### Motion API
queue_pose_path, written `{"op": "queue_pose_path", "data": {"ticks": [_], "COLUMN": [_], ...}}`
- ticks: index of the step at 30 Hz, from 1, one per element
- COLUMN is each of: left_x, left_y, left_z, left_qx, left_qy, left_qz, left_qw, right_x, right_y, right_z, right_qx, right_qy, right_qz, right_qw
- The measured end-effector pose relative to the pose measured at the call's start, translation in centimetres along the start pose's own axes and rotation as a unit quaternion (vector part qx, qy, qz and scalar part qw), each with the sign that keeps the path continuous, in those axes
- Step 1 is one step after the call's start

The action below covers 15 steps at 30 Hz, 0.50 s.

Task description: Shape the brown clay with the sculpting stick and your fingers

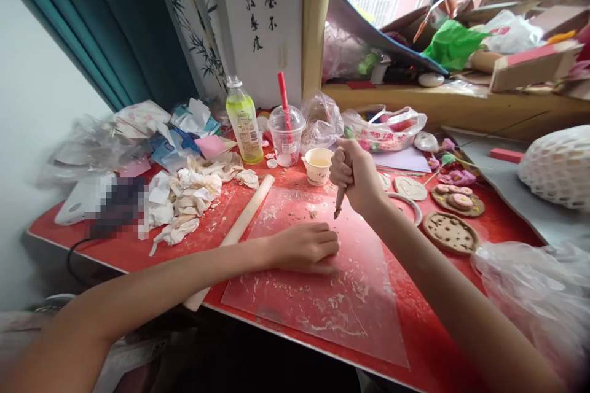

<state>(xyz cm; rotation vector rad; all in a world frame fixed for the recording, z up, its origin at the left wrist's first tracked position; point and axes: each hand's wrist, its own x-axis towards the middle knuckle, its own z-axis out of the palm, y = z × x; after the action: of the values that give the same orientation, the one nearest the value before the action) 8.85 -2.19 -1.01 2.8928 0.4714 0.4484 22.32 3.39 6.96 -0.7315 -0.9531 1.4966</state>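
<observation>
My right hand (356, 175) is closed in a fist around a thin brown sculpting tool (338, 201), its tip pointing down just above a clear plastic mat (322, 295). My left hand (305, 247) rests palm down on that mat, fingers curled over a spot I cannot see beneath them. The mat is smeared with pale clay crumbs. A wooden rolling pin (239, 227) lies along the mat's left edge. A small paper cup (318, 166) of pale liquid stands just left of my right hand.
On the red table (212, 227): crumpled tissues (184, 199), a green drink bottle (244, 123), a plastic cup with red straw (286, 132), plastic bags (382, 129), round clay pieces (450, 232) and a decorated clay disc (458, 201). Cluttered windowsill behind; white netted object (557, 166) at right.
</observation>
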Motion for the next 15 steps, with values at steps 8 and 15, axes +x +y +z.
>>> {"op": "queue_pose_path", "data": {"ticks": [8, 15], "left_x": [1.1, 0.7], "left_y": [-1.3, -2.7], "left_z": [-3.4, -6.9], "left_qx": [-0.308, -0.432], "left_qy": [0.226, 0.299], "left_qz": [-0.282, -0.335], "left_qw": [0.88, 0.782], "right_x": [0.9, 0.5], "right_y": [2.1, 4.0], "right_z": [-1.9, -1.5], "right_qx": [-0.005, -0.067], "right_qy": [0.042, -0.002], "right_qz": [-0.013, -0.037], "right_qw": [0.999, 0.997]}}
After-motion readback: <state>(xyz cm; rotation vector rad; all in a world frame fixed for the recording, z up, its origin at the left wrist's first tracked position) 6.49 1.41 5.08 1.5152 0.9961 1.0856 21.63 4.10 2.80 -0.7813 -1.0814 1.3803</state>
